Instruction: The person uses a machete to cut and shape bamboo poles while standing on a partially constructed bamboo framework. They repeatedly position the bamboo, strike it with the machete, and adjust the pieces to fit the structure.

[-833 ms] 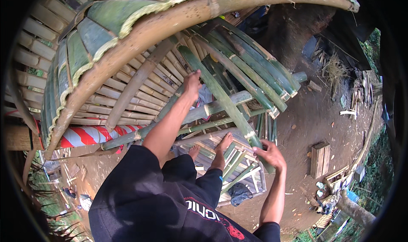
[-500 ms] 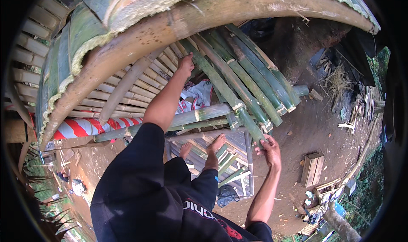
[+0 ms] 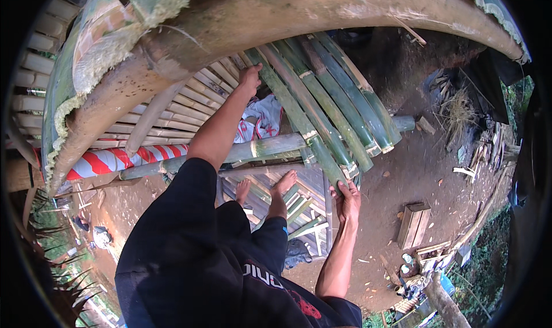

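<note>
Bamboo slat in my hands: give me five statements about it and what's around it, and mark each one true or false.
1. Both the left hand and the right hand are on the green bamboo slat. True.
2. The right hand is at the slat's middle. False: it is at the slat's lower end in the view.
3. Other bamboo slats lie to its right. True.
4. You are wearing shoes. False: your feet are bare.
5. A red-and-white striped wrap shows on the left. True.
</note>
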